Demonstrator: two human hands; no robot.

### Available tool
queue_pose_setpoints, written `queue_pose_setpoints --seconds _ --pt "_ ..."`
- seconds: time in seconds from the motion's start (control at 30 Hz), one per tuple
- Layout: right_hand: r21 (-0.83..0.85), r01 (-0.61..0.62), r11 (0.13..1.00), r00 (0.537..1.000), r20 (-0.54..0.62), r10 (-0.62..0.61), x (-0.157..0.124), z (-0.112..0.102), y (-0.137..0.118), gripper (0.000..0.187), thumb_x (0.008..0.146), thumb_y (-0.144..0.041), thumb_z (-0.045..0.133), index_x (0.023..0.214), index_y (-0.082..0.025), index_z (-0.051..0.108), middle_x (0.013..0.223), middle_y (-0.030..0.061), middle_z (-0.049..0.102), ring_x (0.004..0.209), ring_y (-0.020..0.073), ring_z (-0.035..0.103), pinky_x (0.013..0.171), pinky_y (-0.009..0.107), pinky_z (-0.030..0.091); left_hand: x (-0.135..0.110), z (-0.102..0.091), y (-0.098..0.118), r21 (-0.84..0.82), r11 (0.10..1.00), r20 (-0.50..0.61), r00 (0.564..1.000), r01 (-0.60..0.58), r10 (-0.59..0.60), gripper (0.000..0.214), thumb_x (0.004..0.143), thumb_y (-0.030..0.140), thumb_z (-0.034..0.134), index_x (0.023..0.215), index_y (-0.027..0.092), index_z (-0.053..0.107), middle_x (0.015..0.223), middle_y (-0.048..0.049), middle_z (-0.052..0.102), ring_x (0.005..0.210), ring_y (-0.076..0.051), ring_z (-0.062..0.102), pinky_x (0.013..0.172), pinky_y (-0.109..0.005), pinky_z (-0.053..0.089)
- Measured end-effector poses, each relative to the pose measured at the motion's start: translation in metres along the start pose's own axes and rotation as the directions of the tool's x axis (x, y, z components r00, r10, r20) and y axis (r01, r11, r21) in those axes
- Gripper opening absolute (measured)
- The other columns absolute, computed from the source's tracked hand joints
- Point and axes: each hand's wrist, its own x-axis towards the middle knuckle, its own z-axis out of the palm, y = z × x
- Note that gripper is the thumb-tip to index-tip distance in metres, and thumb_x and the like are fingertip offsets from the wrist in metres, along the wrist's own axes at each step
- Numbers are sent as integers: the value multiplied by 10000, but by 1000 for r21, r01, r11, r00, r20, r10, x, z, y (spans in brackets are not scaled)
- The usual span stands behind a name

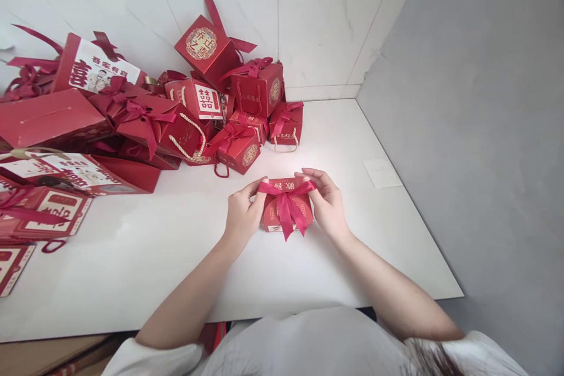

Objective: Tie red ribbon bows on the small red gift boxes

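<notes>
In front of me on the white table stands a small red gift box (270, 220) with a crimson ribbon bow (288, 204) tied across its top. My left hand (244, 208) pinches the bow's left loop between thumb and fingers at the box's upper left edge. On the other side, my right hand (329, 202) has its thumb on the right loop, with the fingers behind it. Both ribbon tails hang down over the near side of the box. Gold lettering on the lid is partly covered by the ribbon.
A heap of red gift boxes (150, 120) with ribbons and cord handles fills the table's left and back, against a marbled wall (326, 23). A pale square sheet (382, 173) lies near the white table's (374, 247) right edge. A grey surface (493, 129) lies beyond.
</notes>
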Motion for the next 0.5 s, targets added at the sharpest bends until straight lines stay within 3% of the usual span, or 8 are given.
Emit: queue_pose_setpoints --seconds 0.27,0.5 --pt "33 -10 999 999 -36 11 1 2 3 298 893 -404 654 1137 -260 562 1082 62 707 989 226 673 818 366 556 -3 2 -1 64 998 -2 1000 -6 6 405 963 488 494 1124 225 756 634 15 629 593 -162 552 560 -260 432" --pt "10 3 1000 999 -39 -3 1 3 3 295 897 -423 637 1131 -264 553 1118 76 698 1000 231 673 842 383 557 -4 2 -2 82 996 22 999 -31 30 415 982 462 458 1176 222 735 607 13 586 562 -161 524 549 -266 431"
